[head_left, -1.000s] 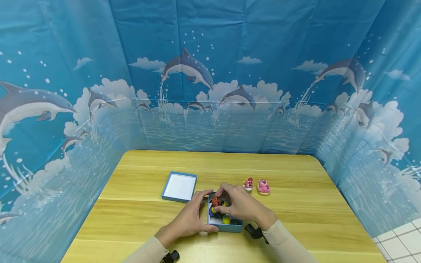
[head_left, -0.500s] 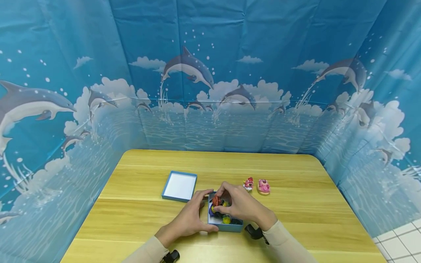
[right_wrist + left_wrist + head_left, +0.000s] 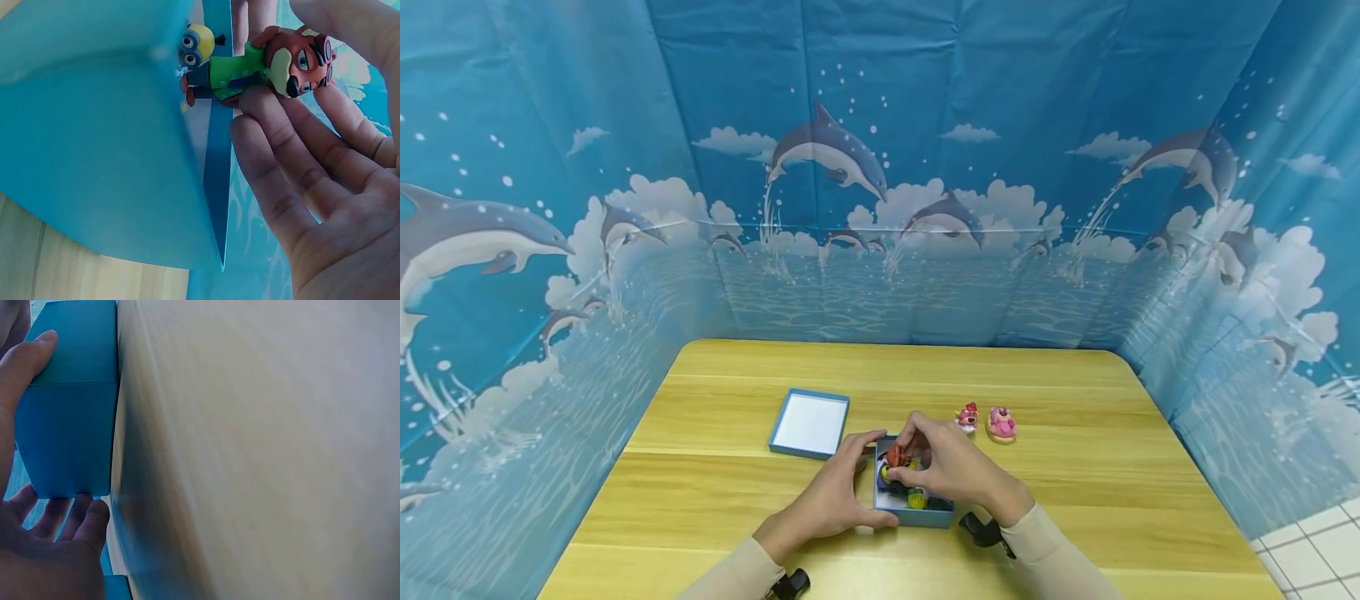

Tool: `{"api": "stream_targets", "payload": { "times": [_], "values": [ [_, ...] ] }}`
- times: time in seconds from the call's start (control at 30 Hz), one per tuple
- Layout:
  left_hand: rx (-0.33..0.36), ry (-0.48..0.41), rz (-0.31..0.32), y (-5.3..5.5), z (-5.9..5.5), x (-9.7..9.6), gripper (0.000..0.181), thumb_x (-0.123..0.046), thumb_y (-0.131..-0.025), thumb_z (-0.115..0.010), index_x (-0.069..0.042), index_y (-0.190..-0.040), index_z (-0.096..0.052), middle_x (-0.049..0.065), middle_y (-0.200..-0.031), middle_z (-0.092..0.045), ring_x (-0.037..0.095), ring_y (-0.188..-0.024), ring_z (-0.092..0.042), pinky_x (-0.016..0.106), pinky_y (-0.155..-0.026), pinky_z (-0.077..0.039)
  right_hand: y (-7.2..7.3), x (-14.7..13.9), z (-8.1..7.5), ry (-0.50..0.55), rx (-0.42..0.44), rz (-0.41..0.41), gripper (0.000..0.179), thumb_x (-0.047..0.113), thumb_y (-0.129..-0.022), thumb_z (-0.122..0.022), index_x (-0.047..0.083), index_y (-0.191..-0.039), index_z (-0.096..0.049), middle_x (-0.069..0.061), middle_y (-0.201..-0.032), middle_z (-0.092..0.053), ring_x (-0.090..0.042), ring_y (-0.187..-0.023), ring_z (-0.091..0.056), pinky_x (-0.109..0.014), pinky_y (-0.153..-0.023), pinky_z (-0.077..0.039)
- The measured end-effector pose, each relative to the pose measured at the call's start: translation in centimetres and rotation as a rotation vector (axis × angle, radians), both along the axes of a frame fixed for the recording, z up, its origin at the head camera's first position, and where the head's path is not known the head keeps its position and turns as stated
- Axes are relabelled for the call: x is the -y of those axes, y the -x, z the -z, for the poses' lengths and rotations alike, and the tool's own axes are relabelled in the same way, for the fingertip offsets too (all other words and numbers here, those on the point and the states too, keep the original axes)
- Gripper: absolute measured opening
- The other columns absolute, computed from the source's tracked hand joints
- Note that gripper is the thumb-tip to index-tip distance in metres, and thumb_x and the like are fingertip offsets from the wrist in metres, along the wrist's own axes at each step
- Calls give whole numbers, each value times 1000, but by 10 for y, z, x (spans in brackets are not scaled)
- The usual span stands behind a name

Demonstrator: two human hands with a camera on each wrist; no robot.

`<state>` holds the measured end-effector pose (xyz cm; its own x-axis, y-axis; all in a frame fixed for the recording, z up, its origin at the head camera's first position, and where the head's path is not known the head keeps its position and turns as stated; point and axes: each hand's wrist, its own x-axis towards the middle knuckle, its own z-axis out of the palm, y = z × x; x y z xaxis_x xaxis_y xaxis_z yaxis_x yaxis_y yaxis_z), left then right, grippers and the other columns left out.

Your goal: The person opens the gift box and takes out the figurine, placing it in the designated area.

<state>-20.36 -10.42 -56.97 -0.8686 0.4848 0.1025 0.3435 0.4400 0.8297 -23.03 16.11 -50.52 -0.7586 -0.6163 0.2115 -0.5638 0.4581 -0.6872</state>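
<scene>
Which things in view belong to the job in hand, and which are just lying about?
In the job:
fox figure, held by the right hand
open blue box, gripped by the left hand
yellow goggled figure, inside the box

Seemingly lying about, untouched:
red-topped pink figure
other pink figure
shallow blue tray, perhaps the box's lid

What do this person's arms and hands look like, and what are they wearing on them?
The left hand and right hand are bare, with no gloves. The left sleeve and right sleeve are plain and pale cream, ending near the wrists. Each wrist has a small black device, the left device and right device; no markings are readable on them.
</scene>
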Motion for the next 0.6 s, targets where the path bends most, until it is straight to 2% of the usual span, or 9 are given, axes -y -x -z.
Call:
{"api": "stream_targets", "payload": {
  "times": [0.33, 0.6],
  "values": [
    [-4, -6, 5, 1, -2, 0, 125, -57, -85, -104, -22, -183, -35, 3, -178, -45, 25, -163, -53, 52, -136, -51, -1, -4, -2, 5, -56, 31, 39, 28, -102, -95, 19, -120, -62, 9, -102, -78, -1, -87, -73, -33, -75, -68],
    [0, -3, -2, 0, -1, 0, 125, -58, -84, -105, -23, -182, -36, 2, -177, -45, 25, -163, -53, 53, -136, -51, 1, -7, 1, 35, -79, 11, 46, 29, -105, -92, 12, -140, -67, 6, -108, -80, 0, -88, -72, -29, -76, -68]
  ]
}}
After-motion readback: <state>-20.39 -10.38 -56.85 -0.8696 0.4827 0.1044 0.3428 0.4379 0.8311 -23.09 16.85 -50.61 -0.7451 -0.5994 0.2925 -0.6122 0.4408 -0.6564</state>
